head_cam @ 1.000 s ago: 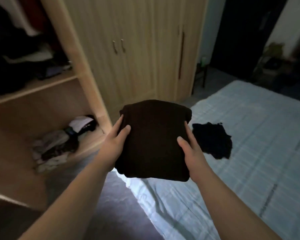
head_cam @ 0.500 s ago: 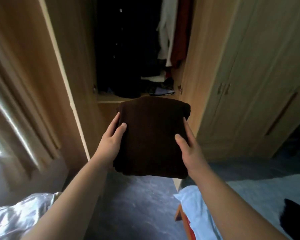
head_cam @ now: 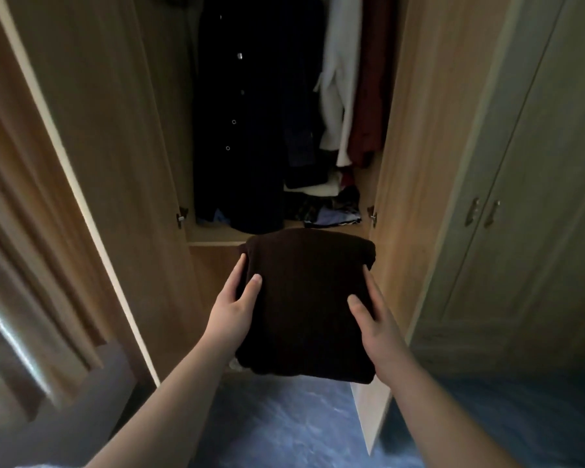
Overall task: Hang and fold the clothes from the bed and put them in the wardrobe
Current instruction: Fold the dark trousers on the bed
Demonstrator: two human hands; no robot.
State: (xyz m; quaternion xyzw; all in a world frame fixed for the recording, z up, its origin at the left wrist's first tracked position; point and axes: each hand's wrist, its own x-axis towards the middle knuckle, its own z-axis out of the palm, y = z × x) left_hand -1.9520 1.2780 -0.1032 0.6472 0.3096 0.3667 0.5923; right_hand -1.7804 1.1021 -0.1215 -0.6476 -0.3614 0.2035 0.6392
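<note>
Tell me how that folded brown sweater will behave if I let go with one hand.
The folded brown sweater would probably sag and unfold: it is soft knit, and its edges already droop. It looks light, since the left hand and right hand carry it by its sides.

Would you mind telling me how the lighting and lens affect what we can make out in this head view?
Head view: dim; the wardrobe interior is mostly shadow, the dark coat showing only glinting buttons; the folded garment held by the left hand and right hand looks nearly black, folds barely visible; wide-angle lens bows the doors outward; glare at the curtain.
</note>
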